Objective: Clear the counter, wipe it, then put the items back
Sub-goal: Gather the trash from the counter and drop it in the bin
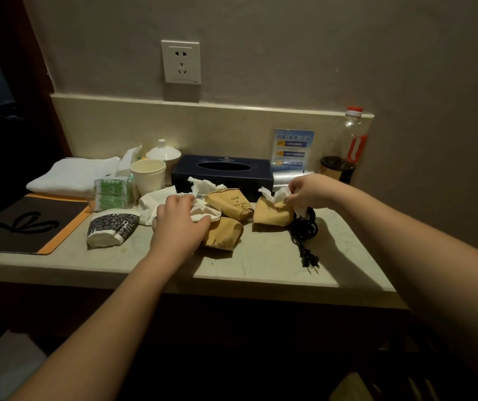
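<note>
Clearing has barely begun, I judge: counter (pixel 261 267) still loaded, wiping and putting back not started. My left hand (pixel 178 224) lies over crumpled tissue (pixel 203 214) in the middle, fingers curled down onto it, looks like gripping. My right hand (pixel 307 191) pinches a second tissue wad (pixel 275 195) just above the right brown cup (pixel 272 217).

Two more crushed brown cups (pixel 226 218) lie beside the left hand, a crushed black-patterned cup (pixel 110 227) further left. Behind: tissue box (pixel 223 176), white cup (pixel 148 175), green packets (pixel 112 192), folded towel (pixel 70 175). Bottle (pixel 345 151) stands back right, black cord (pixel 305 238) trails near the front edge.

Counter is pale stone, faint marks showing; most of it is covered at the back, bare at front right.
</note>
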The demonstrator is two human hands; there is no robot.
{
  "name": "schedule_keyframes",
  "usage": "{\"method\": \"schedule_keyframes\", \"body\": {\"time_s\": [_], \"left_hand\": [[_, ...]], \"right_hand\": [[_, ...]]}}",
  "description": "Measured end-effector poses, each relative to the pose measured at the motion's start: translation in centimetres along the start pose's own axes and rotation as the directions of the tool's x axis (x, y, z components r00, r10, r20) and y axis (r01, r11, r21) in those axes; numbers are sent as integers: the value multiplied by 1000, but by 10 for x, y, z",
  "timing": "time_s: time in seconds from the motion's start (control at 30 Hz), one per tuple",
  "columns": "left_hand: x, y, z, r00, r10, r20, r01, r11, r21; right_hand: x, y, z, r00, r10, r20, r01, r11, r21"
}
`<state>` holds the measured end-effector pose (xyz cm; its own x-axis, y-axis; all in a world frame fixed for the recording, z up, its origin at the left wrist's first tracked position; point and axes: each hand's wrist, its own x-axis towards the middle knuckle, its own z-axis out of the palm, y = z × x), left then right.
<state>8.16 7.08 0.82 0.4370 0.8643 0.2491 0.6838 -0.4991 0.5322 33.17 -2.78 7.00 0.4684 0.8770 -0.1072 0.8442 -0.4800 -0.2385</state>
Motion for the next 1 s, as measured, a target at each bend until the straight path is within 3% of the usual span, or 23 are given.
{"method": "schedule_keyframes", "body": {"time_s": [0.13, 0.3, 0.47, 0.57, 0.7, 0.83, 1.0], "left_hand": [[14, 8, -7, 985, 22, 170, -36, 996, 79], [17, 12, -13, 967, 33, 251, -68, 989, 130], [23, 12, -16, 950, 60, 306, -111, 982, 153], [29, 12, -16, 947, 72, 312, -131, 976, 171], [34, 12, -13, 920, 52, 387, -139, 970, 201], [36, 14, -14, 916, 76, 394, -183, 953, 242], [34, 9, -14, 928, 89, 361, -193, 946, 260]], "right_hand": [[8, -7, 3, 997, 2, 77, 9, 991, -131], [12, -7, 4, 999, -32, 23, 35, 987, -154], [0, -4, -16, 990, -94, -107, 96, 995, 10], [-15, -6, -29, 983, -151, -107, 162, 982, 102], [-16, -12, -12, 977, -211, -15, 209, 973, -98], [-6, -15, 18, 958, -284, -31, 254, 897, -361], [-11, -19, 36, 954, -297, -41, 252, 870, -424]]}}
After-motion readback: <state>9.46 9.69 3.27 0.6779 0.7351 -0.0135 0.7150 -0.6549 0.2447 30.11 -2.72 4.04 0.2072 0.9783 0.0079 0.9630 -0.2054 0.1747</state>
